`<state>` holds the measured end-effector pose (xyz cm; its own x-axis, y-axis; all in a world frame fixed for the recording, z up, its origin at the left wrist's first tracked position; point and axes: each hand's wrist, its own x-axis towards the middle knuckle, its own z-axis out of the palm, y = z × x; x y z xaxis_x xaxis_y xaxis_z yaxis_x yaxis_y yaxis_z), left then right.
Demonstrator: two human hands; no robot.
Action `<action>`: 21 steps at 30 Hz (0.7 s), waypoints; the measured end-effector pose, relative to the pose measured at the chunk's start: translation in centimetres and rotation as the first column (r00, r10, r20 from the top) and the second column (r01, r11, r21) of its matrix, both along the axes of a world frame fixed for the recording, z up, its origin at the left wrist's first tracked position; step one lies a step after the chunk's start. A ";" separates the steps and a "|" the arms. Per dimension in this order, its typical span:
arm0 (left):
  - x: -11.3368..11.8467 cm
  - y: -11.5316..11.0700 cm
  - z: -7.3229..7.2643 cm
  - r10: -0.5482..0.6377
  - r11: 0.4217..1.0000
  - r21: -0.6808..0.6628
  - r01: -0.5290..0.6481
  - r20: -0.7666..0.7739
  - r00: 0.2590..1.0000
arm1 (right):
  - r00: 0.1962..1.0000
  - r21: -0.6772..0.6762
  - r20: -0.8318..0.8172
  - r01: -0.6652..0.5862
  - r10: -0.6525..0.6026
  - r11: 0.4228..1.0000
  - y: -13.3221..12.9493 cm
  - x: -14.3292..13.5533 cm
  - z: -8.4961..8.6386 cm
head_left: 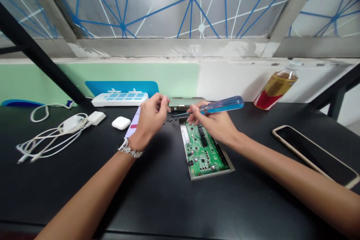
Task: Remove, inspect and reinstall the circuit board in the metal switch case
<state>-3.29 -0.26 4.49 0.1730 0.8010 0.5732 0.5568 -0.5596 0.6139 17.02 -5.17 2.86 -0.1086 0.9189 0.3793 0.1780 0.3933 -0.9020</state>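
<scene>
Head view puts both of my hands over a matte black table [157, 195]. My right hand [216, 122] grips a screwdriver [216, 107] with a clear blue plastic handle, fingers wrapped and pressed together round it, its thin dark shaft pointing left toward my left hand [150, 118]. That hand's fingertips are pinched together at the shaft's tip; what they pinch is too small to tell. Just below lies an open grey metal case [209, 170], a shallow rectangle holding a green circuit board [204, 150] studded with chips. A few tiny black screws [169, 120] sit loose on the table between the hands. A silver bracelet [131, 151] circles my left wrist.

To the left lie tangled white cables [47, 137], a white charger [96, 117], a smooth rounded earbud case [120, 122] and a white power strip [120, 99]. To the right, a phone [315, 155] lies dark-screen up, and a plastic bottle [277, 90] of amber drink stands by the pale wall.
</scene>
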 end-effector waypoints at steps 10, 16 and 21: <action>0.0 0.4 -0.6 0.000 1.000 0.010 0.001 -0.102 0.995 | 0.991 0.035 0.125 0.040 -0.044 0.999 -0.3 0.6 -0.2; -1.0 0.7 -0.3 -0.197 0.979 -0.110 0.173 -0.280 0.939 | 0.995 0.043 -0.064 0.085 -0.082 0.995 -0.7 1.6 1.4; -0.9 0.7 -0.7 -0.310 0.942 -0.212 0.260 -0.252 0.917 | 0.976 0.018 -0.175 0.135 -0.129 0.991 -0.7 2.6 2.5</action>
<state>-4.16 0.47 3.78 0.5404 0.7749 0.3278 0.5512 -0.6204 0.5579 19.67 -5.90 5.40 0.0827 0.9090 0.4085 0.0721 0.4034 -0.9122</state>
